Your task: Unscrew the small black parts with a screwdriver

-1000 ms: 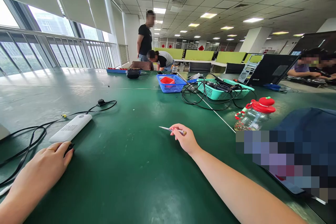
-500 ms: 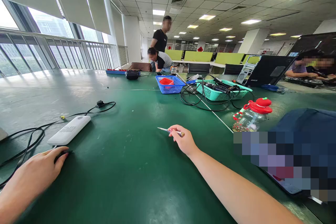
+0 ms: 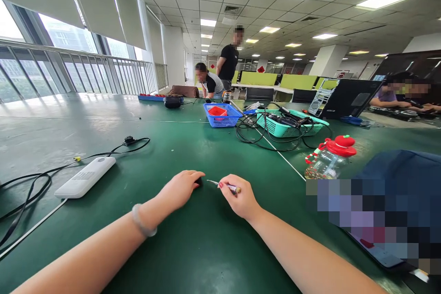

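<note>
My right hand (image 3: 241, 196) is closed around a small screwdriver (image 3: 234, 188), its thin metal shaft pointing left and its gold-coloured end facing right. Just left of the tip, my left hand (image 3: 179, 190) grips a small black object (image 3: 199, 182) between thumb and fingers; most of it is hidden, so its kind does not show. Both hands are low over the green table (image 3: 193, 239), with a short gap between the screwdriver tip and the black object. A pale bangle (image 3: 141, 221) circles my left wrist.
At left lie a white power bank (image 3: 85, 177) and black cables (image 3: 41, 175). Farther back are a blue basket (image 3: 222, 121) and a teal basket (image 3: 275, 129) with tangled cables. A red-lidded bottle (image 3: 329, 161) and dark cloth (image 3: 403, 170) are at right. Several people are in the background.
My left hand has moved right from beside the power bank to the middle, carrying the small black object to the screwdriver tip. My right hand has barely moved. The standing person has shifted right.
</note>
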Motion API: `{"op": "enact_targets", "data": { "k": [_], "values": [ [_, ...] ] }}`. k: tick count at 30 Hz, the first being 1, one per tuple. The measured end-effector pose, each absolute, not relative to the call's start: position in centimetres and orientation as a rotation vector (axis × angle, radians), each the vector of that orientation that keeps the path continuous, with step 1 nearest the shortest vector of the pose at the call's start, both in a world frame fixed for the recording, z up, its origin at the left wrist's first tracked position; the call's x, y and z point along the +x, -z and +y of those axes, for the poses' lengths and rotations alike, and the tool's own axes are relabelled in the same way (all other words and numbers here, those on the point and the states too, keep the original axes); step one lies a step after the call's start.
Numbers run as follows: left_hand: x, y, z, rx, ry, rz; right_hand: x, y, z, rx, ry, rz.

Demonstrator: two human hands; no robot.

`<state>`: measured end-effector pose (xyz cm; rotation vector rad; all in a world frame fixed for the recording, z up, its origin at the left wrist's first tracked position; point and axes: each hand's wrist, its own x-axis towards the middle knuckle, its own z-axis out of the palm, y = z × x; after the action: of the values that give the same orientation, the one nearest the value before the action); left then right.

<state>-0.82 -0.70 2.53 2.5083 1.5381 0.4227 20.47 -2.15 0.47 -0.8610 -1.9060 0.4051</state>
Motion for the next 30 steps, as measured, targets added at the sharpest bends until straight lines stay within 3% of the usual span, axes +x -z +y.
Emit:
{"op": "enact_targets", "data": {
  "k": [5, 10, 17, 25, 30],
  "values": [
    [1.7, -1.2, 1.4, 2.424, -0.553, 1.402, 20.4, -0.7, -2.6, -0.806, -0.182, -1.996],
    [0.8, -0.2, 1.7, 2.293, -0.711, 1.425, 20.2, -0.4, -2.5, -0.807, -0.178, -2.018],
    [0.4, -0.4, 1.8, 2.19, -0.677, 1.482, 20.1, -0.5, -2.7, -0.793, -0.167, -2.089],
    [0.5, -0.3, 1.8, 2.194, -0.679, 1.458, 19.1, -0.6, -3.7, -0.725, 0.219, -2.305],
    [0.4, -0.1, 1.8, 2.198, -0.698, 1.455, 19.0, -0.7, -3.8, -0.755, 0.251, -2.346]
  ]
}}
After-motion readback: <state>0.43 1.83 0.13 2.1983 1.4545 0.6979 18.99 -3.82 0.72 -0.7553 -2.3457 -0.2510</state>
